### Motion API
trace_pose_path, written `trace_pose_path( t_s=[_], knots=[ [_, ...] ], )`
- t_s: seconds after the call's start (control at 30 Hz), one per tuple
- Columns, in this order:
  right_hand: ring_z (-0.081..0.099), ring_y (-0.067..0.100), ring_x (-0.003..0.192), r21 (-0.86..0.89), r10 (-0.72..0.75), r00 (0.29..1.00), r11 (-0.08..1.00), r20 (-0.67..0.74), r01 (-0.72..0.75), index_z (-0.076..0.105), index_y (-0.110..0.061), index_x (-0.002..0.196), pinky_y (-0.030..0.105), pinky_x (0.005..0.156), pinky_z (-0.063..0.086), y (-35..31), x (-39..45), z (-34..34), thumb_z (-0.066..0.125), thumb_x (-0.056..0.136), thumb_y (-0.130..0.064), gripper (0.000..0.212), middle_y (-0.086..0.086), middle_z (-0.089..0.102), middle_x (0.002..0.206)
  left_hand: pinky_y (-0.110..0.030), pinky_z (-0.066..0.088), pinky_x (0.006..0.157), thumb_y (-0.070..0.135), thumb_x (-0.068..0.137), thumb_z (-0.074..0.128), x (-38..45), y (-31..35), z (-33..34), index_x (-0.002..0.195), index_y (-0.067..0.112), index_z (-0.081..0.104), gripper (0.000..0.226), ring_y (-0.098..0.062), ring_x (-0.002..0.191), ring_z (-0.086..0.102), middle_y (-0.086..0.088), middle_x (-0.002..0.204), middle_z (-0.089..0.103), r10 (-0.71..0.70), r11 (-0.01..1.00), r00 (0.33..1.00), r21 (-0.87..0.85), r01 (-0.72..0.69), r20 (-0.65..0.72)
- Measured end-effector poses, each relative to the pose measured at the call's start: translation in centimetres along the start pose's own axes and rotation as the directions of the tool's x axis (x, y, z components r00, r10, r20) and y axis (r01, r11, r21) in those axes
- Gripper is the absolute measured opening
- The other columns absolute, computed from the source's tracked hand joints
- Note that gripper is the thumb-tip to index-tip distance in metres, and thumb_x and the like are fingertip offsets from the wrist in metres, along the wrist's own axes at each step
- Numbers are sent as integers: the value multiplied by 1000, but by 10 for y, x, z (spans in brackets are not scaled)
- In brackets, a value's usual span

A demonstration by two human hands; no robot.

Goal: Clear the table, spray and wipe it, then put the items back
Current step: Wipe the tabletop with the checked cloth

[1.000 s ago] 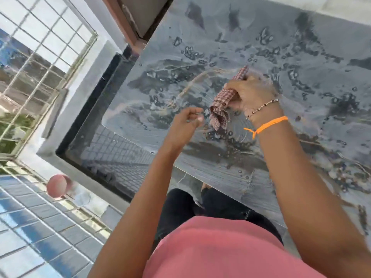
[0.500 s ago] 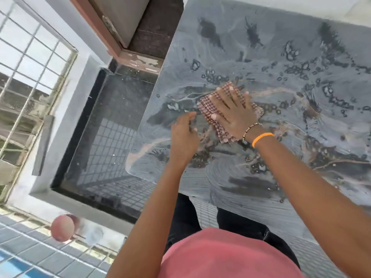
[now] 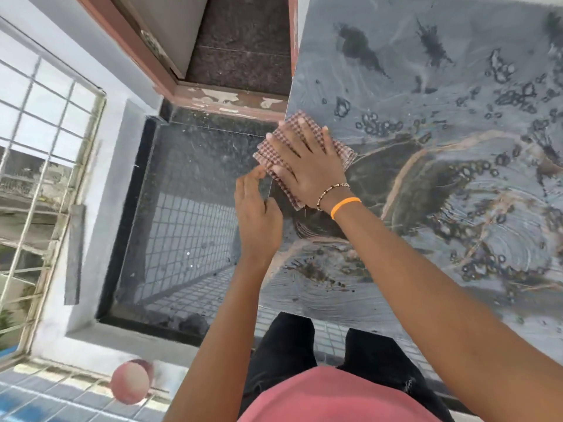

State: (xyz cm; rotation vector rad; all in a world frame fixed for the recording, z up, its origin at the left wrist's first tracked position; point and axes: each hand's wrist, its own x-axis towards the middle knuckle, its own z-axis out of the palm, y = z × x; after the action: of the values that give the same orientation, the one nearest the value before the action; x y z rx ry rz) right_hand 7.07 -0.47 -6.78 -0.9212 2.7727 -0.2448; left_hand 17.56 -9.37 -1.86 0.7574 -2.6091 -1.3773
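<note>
Your right hand spread flat on the checked cloth at the wet table edge, your left hand loosely open beside it, holding nothing

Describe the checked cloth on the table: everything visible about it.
The cloth is a thin woven rag with a small red-brown and pale check, folded into several layers with edges showing at its left side. It lies flat at the left edge of the wet grey table, one corner overhanging it slightly. The right hand presses on it with fingers spread and straight, covering most of it. The left hand sits just beside its lower left edge, fingertips near or touching it; contact is unclear.
</note>
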Motion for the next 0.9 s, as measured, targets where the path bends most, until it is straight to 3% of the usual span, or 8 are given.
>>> trace_pose_path(
  t_s=[0.2, 0.37, 0.43, 0.53, 0.63, 0.7, 0.83, 0.9],
  knots=[
    [2, 27, 147, 48, 389, 917, 921, -87, -386, 9, -31, 149, 56, 116, 1, 93, -4, -16, 25, 98, -43, 55, -2, 5, 160, -20, 18, 110, 14, 91, 55, 13, -2, 18, 146, 7, 20, 66, -19, 141, 20, -7, 152, 20, 16, 988, 967, 144, -54, 255],
    [1, 29, 147, 209, 733, 670, 677, -114, -706, 11, -16, 149, 56, 117, 2, 116, -67, -16, 28, 92, -44, 66, 5, 5, 160, -24, 11, 114, 18, 90, 59, 9, -7, 25, 149, 9, 3, 81, -16, 145, 3, 0, 158, -3, 0, 977, 951, 204, -67, 310],
    [1, 34, 146, 222, 770, 631, 634, -96, -741, 15, -7, 147, 56, 117, 2, 88, -85, -9, 32, 90, -45, 70, 11, 5, 159, -23, 10, 113, 19, 90, 58, 8, -8, 25, 149, 11, 1, 83, -15, 145, 2, 1, 158, -4, 13, 975, 951, 205, -80, 307],
    [0, 40, 145, 147, 639, 766, 766, -72, -625, 19, -8, 147, 56, 115, -2, 40, -86, 0, 38, 91, -41, 67, 14, 5, 159, -16, 8, 108, 18, 89, 59, 11, -9, 25, 149, 12, 0, 85, -13, 145, 1, 1, 158, -3, 20, 980, 955, 182, -77, 297],
    [2, 39, 145, 62, 349, 936, 936, -40, -346, 20, -13, 148, 52, 115, -4, 10, -54, 3, 34, 90, -39, 65, 13, 7, 159, -5, 4, 104, 8, 89, 57, 12, -10, 25, 149, 9, 2, 82, -16, 145, 4, -4, 158, 1, 33, 982, 954, 170, -87, 297],
    [3, 35, 146, 33, 171, 985, 985, -11, -171, 20, -16, 148, 51, 116, -5, 3, -20, 1, 33, 93, -38, 61, 9, 9, 159, 4, 1, 98, -1, 89, 49, 12, -11, 25, 148, 7, 3, 76, -19, 145, 6, -7, 158, 3, 27, 986, 959, 153, -73, 283],
    [8, 26, 147, -8, 68, 998, 998, -13, -68, 20, -24, 148, 49, 117, -1, 22, 44, -13, 34, 94, -37, 57, -1, 12, 159, -31, 9, 119, 1, 88, 47, 15, -5, 30, 149, 10, -1, 78, -18, 146, -1, -4, 158, -1, 5, 979, 962, 197, -60, 271],
    [10, 25, 146, -13, 89, 996, 996, -28, -90, 20, -26, 148, 49, 117, 0, 46, 63, -21, 33, 94, -36, 56, -3, 13, 159, -35, 4, 120, 17, 90, 55, 21, 2, 37, 149, 11, -3, 82, -17, 146, -5, -3, 158, -3, 39, 958, 955, 263, -119, 293]
  ],
)
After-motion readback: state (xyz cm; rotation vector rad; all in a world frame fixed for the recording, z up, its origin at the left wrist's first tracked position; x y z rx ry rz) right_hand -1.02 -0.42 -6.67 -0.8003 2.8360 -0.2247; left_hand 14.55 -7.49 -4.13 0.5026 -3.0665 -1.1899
